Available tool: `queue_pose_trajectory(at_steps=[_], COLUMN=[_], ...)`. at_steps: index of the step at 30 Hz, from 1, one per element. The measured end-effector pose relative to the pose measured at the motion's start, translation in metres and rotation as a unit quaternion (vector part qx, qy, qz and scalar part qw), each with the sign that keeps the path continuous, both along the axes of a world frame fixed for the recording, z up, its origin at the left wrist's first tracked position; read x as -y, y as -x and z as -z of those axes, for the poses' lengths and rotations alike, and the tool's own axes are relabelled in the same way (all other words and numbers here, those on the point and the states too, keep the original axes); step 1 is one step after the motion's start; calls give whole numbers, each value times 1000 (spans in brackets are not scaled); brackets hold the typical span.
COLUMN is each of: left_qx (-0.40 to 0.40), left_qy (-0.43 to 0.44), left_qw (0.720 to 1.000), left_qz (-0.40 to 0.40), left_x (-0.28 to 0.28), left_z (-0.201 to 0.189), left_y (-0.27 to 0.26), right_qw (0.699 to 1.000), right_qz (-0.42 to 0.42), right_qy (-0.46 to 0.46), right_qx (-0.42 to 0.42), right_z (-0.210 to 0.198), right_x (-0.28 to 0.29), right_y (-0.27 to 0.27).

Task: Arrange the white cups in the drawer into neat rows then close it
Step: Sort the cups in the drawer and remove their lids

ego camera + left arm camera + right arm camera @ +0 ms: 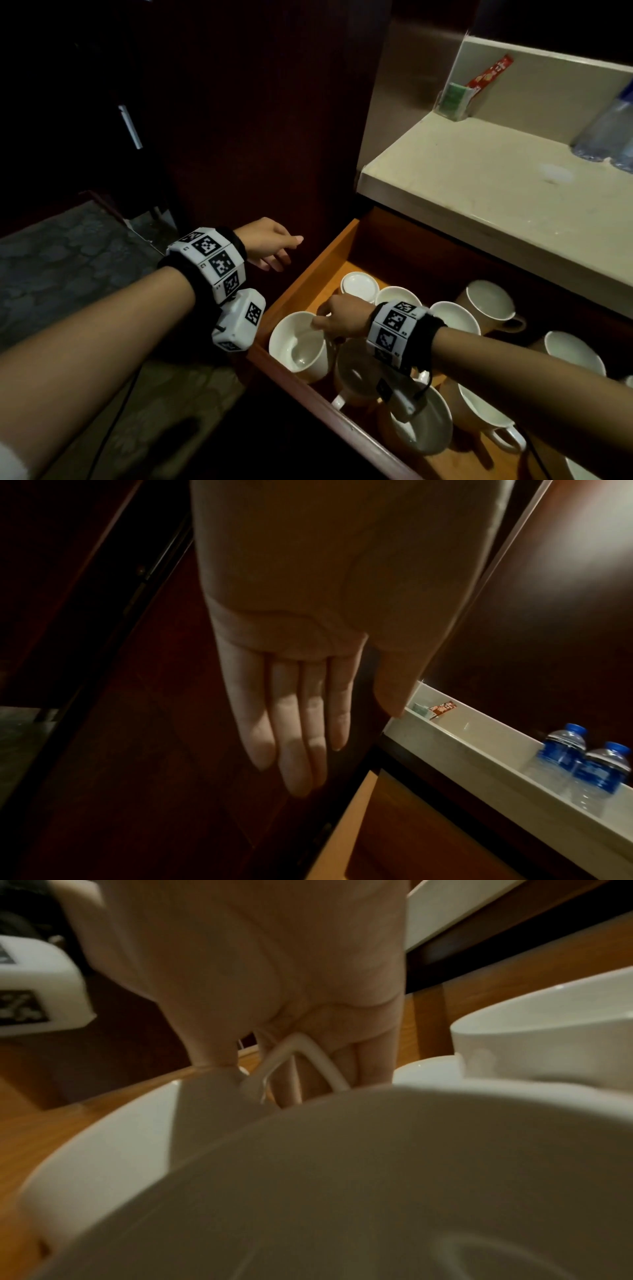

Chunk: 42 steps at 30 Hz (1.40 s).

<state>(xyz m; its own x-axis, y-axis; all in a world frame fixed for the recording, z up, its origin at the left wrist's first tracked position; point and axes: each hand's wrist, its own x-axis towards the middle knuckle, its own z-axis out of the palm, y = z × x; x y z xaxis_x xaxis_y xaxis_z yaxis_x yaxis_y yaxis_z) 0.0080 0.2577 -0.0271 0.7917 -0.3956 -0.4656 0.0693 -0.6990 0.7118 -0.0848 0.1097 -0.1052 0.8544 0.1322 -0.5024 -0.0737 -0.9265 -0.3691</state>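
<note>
The wooden drawer (306, 270) stands pulled out, with several white cups and mugs in no order. My right hand (331, 320) reaches into its front left corner and holds a white cup (297, 346) there. In the right wrist view the fingers (346, 1053) hook through the cup's handle (310, 1056) and the thumb presses its rim. Another cup (394, 1191) sits right under that wrist. My left hand (282, 251) hovers left of the drawer, outside it, with fingers (298, 739) straight and holding nothing.
More cups (455, 317) and a tall mug (489, 305) fill the drawer's middle and right, with a saucer (424, 425) at the front. The pale counter (479, 192) overhangs the drawer's back, carrying water bottles (609, 130) and a sachet holder (454, 99). A dark wood panel (257, 137) rises at left.
</note>
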Motion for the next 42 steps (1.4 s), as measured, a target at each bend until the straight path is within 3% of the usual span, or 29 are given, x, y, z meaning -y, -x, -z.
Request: queue_pose_trajectory(at_steps=[13, 18, 24, 28, 35, 42], left_qx=[27, 27, 19, 13, 13, 3], left_qy=[-7, -8, -8, -8, -16, -15], left_qw=[998, 998, 997, 997, 997, 997], left_qz=[52, 61, 78, 81, 78, 74], left_x=[30, 40, 49, 53, 52, 47], left_z=[-8, -6, -5, -2, 3, 3], left_y=[-5, -5, -6, -5, -5, -4], right_qw=[996, 995, 995, 986, 949, 934], right_qz=[-43, -96, -15, -94, -173, -205], right_qy=[75, 38, 22, 111, 245, 266], right_qx=[23, -12, 101, 78, 100, 124], right_z=[7, -8, -12, -16, 17, 9], right_x=[8, 25, 35, 31, 31, 30], right_y=[-1, 3, -1, 1, -6, -12])
